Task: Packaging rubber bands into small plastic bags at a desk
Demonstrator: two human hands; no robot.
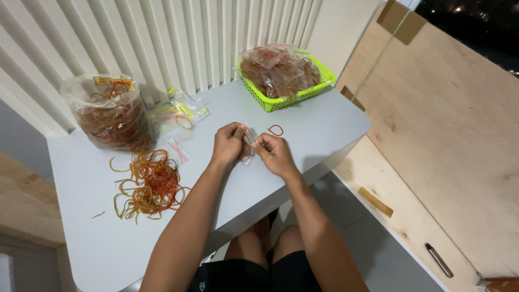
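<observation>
Both my hands meet over the middle of the grey table (324, 124). My left hand (227, 145) and my right hand (274, 153) pinch the top of a small clear zip bag (247, 150) that holds rubber bands. The bag hangs between the fingers, just above the tabletop. A single red rubber band (275, 130) lies right behind my right hand. A loose heap of orange, red and yellow rubber bands (148, 185) lies to the left of my left forearm.
A big clear sack of rubber bands (112, 114) stands at the back left. Empty small zip bags (178, 113) lie beside it. A green basket (303, 94) of filled bags sits at the back right. Plywood panels (443, 135) lean on the right.
</observation>
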